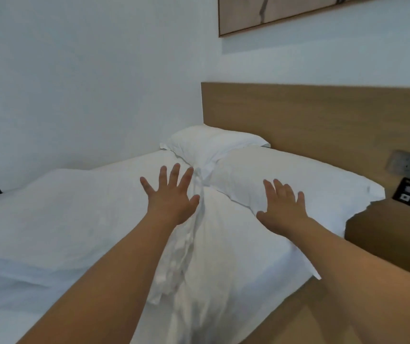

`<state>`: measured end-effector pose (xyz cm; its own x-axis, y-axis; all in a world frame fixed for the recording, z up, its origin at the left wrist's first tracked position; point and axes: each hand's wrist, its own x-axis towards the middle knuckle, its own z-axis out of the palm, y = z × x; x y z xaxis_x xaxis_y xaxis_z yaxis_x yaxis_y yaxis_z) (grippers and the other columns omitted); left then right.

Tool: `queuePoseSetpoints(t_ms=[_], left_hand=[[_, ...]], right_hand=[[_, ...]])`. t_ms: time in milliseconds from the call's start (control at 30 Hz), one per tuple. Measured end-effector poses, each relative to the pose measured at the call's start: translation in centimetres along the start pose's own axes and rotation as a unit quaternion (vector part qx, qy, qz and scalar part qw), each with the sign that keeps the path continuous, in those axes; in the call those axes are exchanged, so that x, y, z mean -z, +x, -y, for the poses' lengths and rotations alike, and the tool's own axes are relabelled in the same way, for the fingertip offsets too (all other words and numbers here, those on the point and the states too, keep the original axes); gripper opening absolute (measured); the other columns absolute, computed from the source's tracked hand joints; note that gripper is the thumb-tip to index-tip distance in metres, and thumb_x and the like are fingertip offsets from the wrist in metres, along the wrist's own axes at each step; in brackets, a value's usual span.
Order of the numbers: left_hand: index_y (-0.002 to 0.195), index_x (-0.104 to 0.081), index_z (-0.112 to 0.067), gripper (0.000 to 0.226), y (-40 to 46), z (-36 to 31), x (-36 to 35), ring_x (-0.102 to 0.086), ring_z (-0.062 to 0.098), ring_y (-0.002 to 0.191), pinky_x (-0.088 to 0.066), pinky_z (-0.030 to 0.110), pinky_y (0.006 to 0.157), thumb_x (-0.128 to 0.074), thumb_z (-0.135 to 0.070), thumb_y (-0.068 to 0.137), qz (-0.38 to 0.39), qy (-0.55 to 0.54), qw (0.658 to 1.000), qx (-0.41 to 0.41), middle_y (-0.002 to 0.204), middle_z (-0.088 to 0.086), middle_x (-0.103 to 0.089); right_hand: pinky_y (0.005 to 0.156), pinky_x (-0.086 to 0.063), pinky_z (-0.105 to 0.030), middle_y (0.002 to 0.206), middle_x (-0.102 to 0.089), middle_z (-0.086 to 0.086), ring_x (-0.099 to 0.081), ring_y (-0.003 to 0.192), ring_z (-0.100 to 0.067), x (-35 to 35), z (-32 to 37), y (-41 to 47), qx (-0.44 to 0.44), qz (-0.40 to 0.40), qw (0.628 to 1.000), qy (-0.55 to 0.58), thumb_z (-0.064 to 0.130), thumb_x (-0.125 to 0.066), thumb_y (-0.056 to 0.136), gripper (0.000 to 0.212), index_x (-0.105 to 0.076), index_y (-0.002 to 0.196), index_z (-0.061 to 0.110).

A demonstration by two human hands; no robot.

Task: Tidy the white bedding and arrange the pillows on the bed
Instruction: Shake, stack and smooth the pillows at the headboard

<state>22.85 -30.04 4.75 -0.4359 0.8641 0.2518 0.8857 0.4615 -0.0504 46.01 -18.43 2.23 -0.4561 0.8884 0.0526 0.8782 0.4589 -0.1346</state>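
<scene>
White bedding (pixel 57 219) is lying rumpled across the bed as two pillows (pixel 286 180) are sitting at the headboard (pixel 323 120); left hand (pixel 171 197) and right hand (pixel 283 209), fingers spread wide, are apparently smoothing; flattening the bunched fold likely comes next

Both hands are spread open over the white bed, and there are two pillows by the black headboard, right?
Not quite: the head view shows the headboard is light wood, not black. Both hands, left hand and right hand, are spread open, with two pillows there.
</scene>
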Motion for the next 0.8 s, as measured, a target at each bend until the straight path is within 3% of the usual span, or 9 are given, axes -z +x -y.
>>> queuePoseSetpoints(t_ms=[300,467,633,733,800], left_hand=[[0.146,0.029,-0.037,0.105,8.5,-11.5,-9.6,0.029,0.028,0.143,0.009,0.075,0.103,-0.055,-0.053,0.085,0.004,0.086,0.984,-0.158,0.157,-0.002,0.030],[0.141,0.037,-0.039,0.121,19.4,-14.5,-18.0,0.030,0.028,0.143,0.010,0.074,0.104,-0.066,-0.019,0.080,0.028,0.102,0.976,-0.188,0.157,-0.004,0.031],[0.140,0.039,-0.036,0.127,27.5,-17.7,-26.3,0.031,0.029,0.142,0.006,0.075,0.105,-0.071,-0.038,0.077,0.064,0.079,0.972,-0.213,0.154,-0.002,0.037],[0.142,0.038,-0.033,0.118,30.2,-18.8,-29.3,0.028,0.033,0.143,0.002,0.074,0.107,-0.063,-0.049,0.082,0.008,0.054,0.970,-0.237,0.154,0.001,0.036],[0.143,0.035,-0.033,0.107,32.0,-18.8,-30.5,0.023,0.036,0.144,-0.001,0.073,0.107,-0.055,-0.046,0.087,-0.032,0.061,0.963,-0.261,0.157,0.004,0.030]], right_hand=[[0.108,0.007,-0.072,0.157,0.030,-0.006,0.020,0.146,-0.036,-6.2,-9.4,10.1,-0.068,0.046,0.995,-0.058,0.067,-0.049,0.083,0.106,0.023,0.150,0.026],[0.098,0.007,-0.079,0.154,0.036,-0.008,0.025,0.143,-0.039,-12.3,-10.8,18.6,-0.054,0.053,0.994,-0.083,0.082,-0.051,0.071,0.123,0.032,0.145,0.028],[0.093,0.007,-0.082,0.148,0.041,-0.021,0.031,0.138,-0.047,-16.5,-13.0,24.3,-0.051,0.025,0.983,-0.174,0.077,-0.047,0.074,0.122,0.038,0.141,0.021],[0.092,0.008,-0.083,0.146,0.041,-0.026,0.030,0.136,-0.050,-17.2,-13.2,25.9,-0.047,0.031,0.981,-0.186,0.078,-0.050,0.071,0.129,0.041,0.138,0.016],[0.091,0.011,-0.084,0.147,0.037,-0.030,0.027,0.136,-0.054,-17.3,-13.2,26.4,-0.048,0.037,0.978,-0.199,0.082,-0.051,0.067,0.135,0.040,0.136,0.011]])
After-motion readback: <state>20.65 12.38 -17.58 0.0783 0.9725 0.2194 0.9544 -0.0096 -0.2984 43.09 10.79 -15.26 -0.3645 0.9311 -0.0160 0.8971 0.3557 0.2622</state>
